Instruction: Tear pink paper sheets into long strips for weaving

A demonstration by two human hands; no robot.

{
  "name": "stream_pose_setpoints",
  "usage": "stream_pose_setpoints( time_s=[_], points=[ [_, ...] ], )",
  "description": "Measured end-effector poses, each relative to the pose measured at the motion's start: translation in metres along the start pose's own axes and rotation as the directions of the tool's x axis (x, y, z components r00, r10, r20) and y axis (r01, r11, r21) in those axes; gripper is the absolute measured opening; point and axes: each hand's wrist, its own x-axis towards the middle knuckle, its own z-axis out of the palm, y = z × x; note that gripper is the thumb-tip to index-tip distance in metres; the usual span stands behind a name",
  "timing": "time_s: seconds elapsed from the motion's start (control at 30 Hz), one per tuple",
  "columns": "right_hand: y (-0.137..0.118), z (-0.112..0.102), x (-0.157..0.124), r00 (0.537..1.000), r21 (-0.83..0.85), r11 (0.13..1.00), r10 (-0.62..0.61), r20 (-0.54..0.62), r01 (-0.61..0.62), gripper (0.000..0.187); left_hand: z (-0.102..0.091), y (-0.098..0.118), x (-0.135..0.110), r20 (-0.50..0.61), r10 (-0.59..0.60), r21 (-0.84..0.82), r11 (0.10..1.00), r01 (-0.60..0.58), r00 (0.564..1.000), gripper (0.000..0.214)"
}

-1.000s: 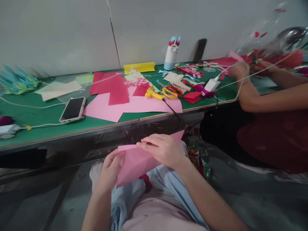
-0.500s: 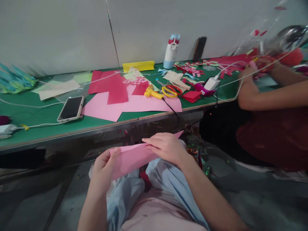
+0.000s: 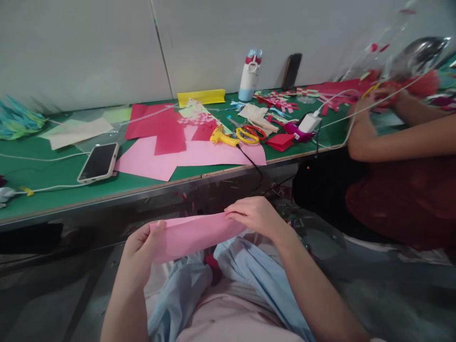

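A folded pink paper sheet (image 3: pixel 192 235) lies across my lap, below the table edge. My left hand (image 3: pixel 140 249) grips its left end, thumb on top. My right hand (image 3: pixel 254 216) presses and pinches the fold at its right end, fingers curled together. Light blue cloth (image 3: pixel 242 270) covers my knees under the paper.
The green table (image 3: pixel 53 190) carries pink sheets (image 3: pixel 149 161), red sheets (image 3: pixel 164 126), a phone (image 3: pixel 98 161), a yellow glue gun (image 3: pixel 223 137), scissors (image 3: pixel 251 134), a white bottle (image 3: pixel 248 76) and cables. A person in red (image 3: pixel 402 190) works at the right with both hands raised.
The pink sheet has been folded flatter and narrower. My right hand slid right along the fold, and my left hand shifted left and down.
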Motion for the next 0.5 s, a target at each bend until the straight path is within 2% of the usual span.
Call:
stream_pose_setpoints(
  time_s=[0.17,0.37,0.5],
  points=[
    [0.012,-0.011,-0.007,0.997,0.006,0.997,0.078,0.024,-0.079,0.014,-0.014,-0.003,0.005,-0.061,-0.044,-0.032,0.999,0.042,0.997,0.034],
    [0.021,-0.02,-0.01,0.994,-0.013,0.994,0.104,0.008,-0.104,0.014,-0.023,-0.002,0.008,-0.065,0.0,-0.008,1.0,0.0,0.998,0.033],
    [0.026,-0.027,-0.014,0.984,-0.021,0.984,0.177,-0.036,-0.177,0.017,-0.031,0.003,0.008,-0.123,-0.049,-0.082,0.996,0.039,0.991,0.033]
  ],
)
